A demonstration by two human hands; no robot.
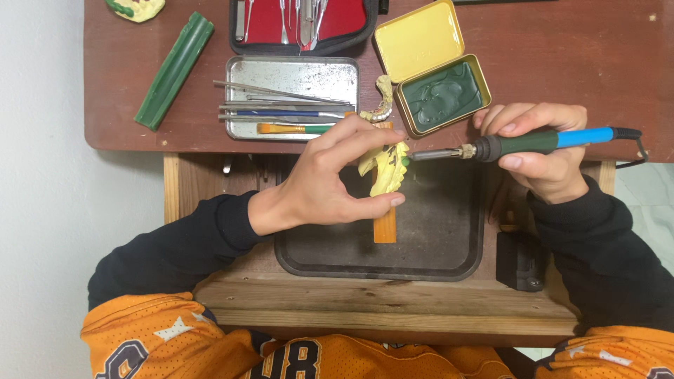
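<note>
Above the dark tray (pixel 435 263), the left hand (pixel 319 186) is closed in a pinch on a yellow dental cast (pixel 386 168), thumb at its lower edge and fingers over its top. The cast looks like plaster: light, rigid and probably brittle, so a hold on the thick base, clear of the teeth, seems safest. The right hand (pixel 544 151) is wrapped around the blue-and-green handle of a heated wax tool (pixel 519 144), whose metal tip nearly meets the cast's right side. Beyond the tray, on the table (pixel 562 63), an open tin of green wax (pixel 442 95) sits, with a metal tray of instruments (pixel 291 98) to its left.
</note>
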